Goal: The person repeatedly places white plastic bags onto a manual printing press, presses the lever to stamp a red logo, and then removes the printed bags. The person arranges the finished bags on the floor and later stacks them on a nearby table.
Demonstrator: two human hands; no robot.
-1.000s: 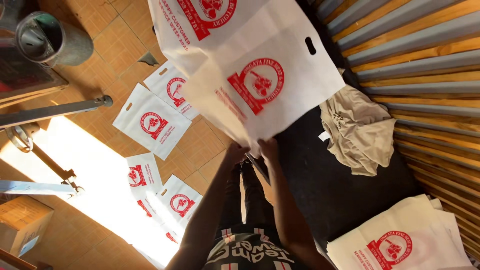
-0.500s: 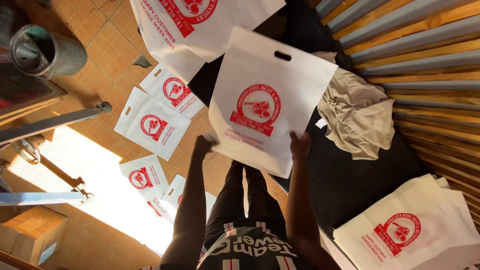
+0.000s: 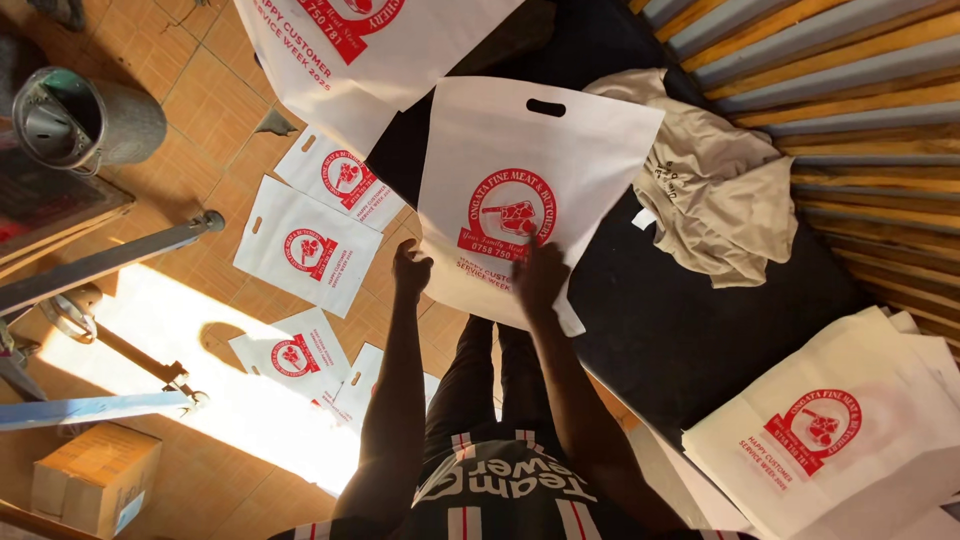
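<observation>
Left hand [image 3: 411, 272]: we see it closed on the lower left edge of the white printed bag [image 3: 520, 190].
Right hand [image 3: 541, 280]: it grips the same bag's lower edge, fingers on its face.
White printed bag: held flat over the black surface [image 3: 680, 320], handle cut-out away from us.
Beside it: a crumpled beige shirt [image 3: 710, 190].
Floor [image 3: 190, 140]: more printed bags [image 3: 305, 245] lie scattered.
Lower right: we see a stack of bags [image 3: 830, 430].

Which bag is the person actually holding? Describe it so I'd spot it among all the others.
Start at the black surface in the middle. The held bag lies there beside a crumpled beige shirt, gripped at its lower edge by the left hand and right hand. Unlike the bags scattered on the floor, it is the only one held.
</observation>
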